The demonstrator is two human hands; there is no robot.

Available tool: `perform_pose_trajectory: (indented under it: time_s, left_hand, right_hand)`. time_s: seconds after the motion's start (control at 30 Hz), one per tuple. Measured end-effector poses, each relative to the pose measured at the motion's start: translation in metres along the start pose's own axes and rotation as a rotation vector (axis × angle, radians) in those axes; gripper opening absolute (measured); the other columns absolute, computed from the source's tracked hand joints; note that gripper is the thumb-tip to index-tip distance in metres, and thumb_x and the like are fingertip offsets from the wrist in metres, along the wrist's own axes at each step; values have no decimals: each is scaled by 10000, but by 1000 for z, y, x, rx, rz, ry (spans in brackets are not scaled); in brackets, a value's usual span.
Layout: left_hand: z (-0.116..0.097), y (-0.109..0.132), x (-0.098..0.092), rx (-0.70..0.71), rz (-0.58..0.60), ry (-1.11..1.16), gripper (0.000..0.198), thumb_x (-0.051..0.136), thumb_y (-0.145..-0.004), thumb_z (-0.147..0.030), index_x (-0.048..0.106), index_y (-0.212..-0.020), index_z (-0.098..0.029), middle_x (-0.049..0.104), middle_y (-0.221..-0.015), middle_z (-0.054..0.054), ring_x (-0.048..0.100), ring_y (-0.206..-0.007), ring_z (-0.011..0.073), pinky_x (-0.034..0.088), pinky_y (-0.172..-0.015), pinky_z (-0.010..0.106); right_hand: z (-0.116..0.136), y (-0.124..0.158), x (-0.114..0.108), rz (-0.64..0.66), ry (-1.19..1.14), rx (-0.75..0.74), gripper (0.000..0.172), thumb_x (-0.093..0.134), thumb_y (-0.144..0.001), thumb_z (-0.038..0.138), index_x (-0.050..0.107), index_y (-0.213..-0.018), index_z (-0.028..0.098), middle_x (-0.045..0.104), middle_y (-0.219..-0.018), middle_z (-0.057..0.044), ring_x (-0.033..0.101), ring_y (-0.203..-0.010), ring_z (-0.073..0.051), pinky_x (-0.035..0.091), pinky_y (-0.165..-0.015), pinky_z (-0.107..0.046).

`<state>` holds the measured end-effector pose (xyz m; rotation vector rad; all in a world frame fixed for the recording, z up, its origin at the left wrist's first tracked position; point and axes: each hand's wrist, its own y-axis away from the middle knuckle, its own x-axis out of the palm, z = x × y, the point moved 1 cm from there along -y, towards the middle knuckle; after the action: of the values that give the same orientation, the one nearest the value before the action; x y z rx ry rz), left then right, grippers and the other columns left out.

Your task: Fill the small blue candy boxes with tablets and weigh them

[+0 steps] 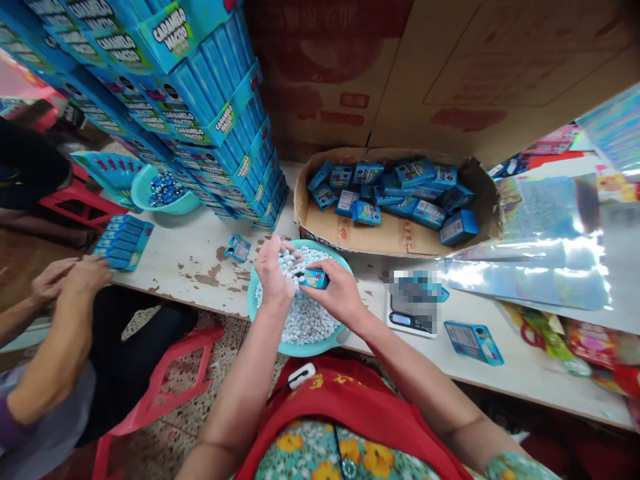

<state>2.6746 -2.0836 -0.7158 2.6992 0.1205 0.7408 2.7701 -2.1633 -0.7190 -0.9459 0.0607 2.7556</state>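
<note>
A turquoise bowl [345,333] full of small pale blue-white candies [307,327] stands at the table's edge in front of me. Above it, my right hand [340,293] grips a small blue candy box [315,279], tilted sideways with one end toward my left hand. My left hand [276,277] is cupped round some of the pale candies, close against that end of the box. Its fingers are partly hidden behind the candies. Left of the bowl, another small blue box [237,248] lies on the table.
A cut cardboard tray [360,233] holds several blue boxes behind the bowl. Display cartons [220,127] are stacked high at left. A small digital scale [411,321] and a blue box [474,343] lie right. A co-worker's hands [75,277] are near grouped boxes [124,241].
</note>
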Motion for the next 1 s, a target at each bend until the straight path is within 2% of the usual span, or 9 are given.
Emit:
perform_pose_trajectory:
  time_s: [0.1,0.17,0.6,0.73,0.87,1.0]
  left_hand:
    - [2,-3,0,49,-12,-24,335,653,-737,-426,451,-637,-178,505,-555,-38,543,-509,113,478,-538,252]
    - [5,-5,0,32,-19,-31,337,650,-742,-439,457,-644,-181,480,-531,-47,528,-487,110,476,-538,256]
    - [8,-12,3,72,41,-59,270,663,-760,-376,490,-713,-175,487,-577,-43,521,-520,101,478,-556,250]
    - [6,-12,6,94,68,-97,262,658,-773,-371,494,-714,-175,468,-571,-50,468,-474,74,407,-476,202]
    - [7,-15,7,120,15,-130,299,674,-763,-386,480,-681,-173,455,-556,-53,431,-441,61,355,-419,187]
    - [14,-14,9,61,59,-139,334,695,-748,-433,479,-717,-181,424,-509,-73,354,-373,44,252,-350,174]
  right_hand:
    - [-1,-2,1,-27,-27,9,272,733,-711,254,637,-963,219,681,-966,-45,626,-940,-238,474,-843,-370]
    - [-2,-3,2,-30,-35,8,269,728,-715,248,638,-967,221,677,-967,-47,621,-947,-239,475,-845,-376]
    - [-7,-10,4,-48,-65,18,296,756,-683,220,638,-955,200,675,-939,-44,621,-928,-233,475,-838,-367]
    - [-6,-12,4,-65,-87,7,285,741,-689,210,637,-954,216,674,-933,-34,620,-920,-222,478,-826,-351]
    - [-6,-14,4,-57,-78,10,274,729,-696,219,637,-954,210,673,-928,-39,620,-919,-227,480,-821,-355]
    - [-8,-14,4,-67,-73,13,277,716,-696,206,640,-963,205,669,-942,-42,617,-932,-226,479,-842,-355]
